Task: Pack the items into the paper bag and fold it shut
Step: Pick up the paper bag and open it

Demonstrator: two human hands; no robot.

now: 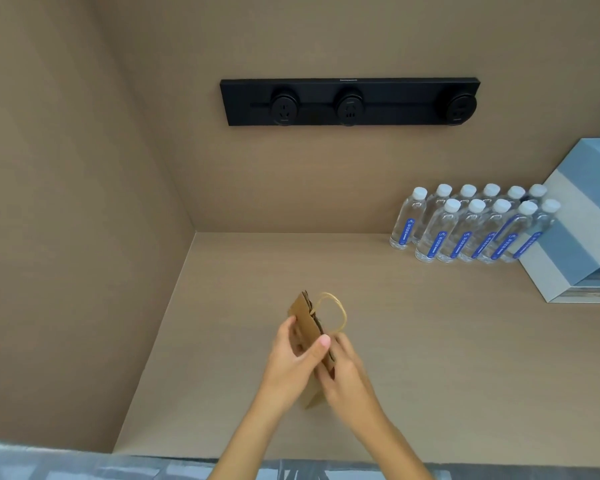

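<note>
Currently both hands grip the paper bag [309,327] above the table [430,358], near the front edge. Left hand [291,358] — fingers clasped on the bag's left face, thumb across the near edge. Right hand [343,372] — fingers pinching the right side. Bag looks flattened, tilted, twine handle [336,311] looping out to the right. Water bottles [471,226] stand in two rows at back right, beside a blue-grey box [582,230]. Black socket strip [350,102] on the wall.

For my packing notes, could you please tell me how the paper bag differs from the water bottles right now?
The paper bag is brown, opaque and flat, held above the counter in both hands; the water bottles are clear with white caps, standing upright and untouched. The bag is single and near the person; the bottles stand grouped by the back wall.
</note>
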